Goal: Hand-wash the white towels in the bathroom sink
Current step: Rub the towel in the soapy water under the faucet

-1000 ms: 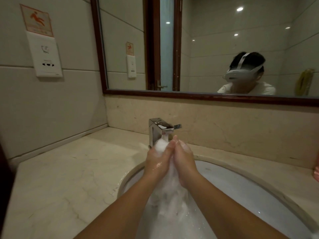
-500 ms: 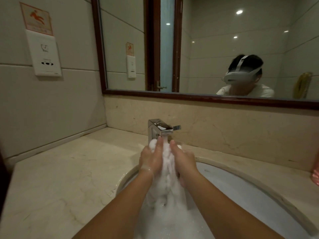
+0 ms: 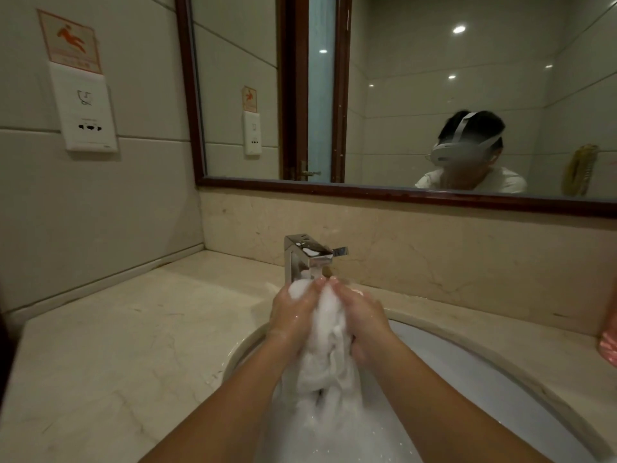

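A wet, soapy white towel (image 3: 325, 349) is bunched upright over the sink basin (image 3: 494, 372), its lower part trailing into suds. My left hand (image 3: 292, 314) grips the towel's left side and my right hand (image 3: 362, 317) grips its right side, fingertips meeting at the top just below the chrome tap (image 3: 309, 257). Both hands are wet. The towel's lower end is hidden in the foam between my forearms.
A beige marble counter (image 3: 110, 355) surrounds the sink, with a tiled wall and socket plate (image 3: 88, 121) to the left. A framed mirror (image 3: 400, 95) hangs behind the tap. A pink object (image 3: 609, 345) sits at the right edge.
My hands have rubbed the towel between them, shifting slightly up and down under the tap. More of the towel now shows between my palms.
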Tool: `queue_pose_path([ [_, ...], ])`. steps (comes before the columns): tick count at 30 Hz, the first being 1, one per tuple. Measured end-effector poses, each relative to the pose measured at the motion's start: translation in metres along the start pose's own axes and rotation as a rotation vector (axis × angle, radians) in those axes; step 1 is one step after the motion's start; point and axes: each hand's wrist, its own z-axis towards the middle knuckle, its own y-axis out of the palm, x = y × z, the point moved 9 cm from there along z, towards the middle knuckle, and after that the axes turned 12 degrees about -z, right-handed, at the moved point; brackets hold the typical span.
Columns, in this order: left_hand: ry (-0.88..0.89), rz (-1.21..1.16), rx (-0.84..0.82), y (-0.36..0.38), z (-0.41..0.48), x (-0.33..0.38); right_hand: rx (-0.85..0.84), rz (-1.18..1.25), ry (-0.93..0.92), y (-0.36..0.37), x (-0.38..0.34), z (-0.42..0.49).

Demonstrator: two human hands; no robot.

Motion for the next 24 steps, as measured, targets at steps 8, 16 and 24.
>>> queue_pose_path([
  [8, -0.133, 0.032, -0.199, 0.014, -0.002, -0.024, 0.060, 0.021, -0.008, 0.006, -0.005, 0.003],
  [16, -0.136, -0.164, 0.214, -0.035, 0.010, -0.008, -0.001, -0.041, -0.034, -0.001, -0.001, 0.001],
  [24, -0.259, -0.156, -0.149, 0.007, 0.000, -0.025, 0.042, 0.119, 0.030, 0.004, -0.007, -0.008],
])
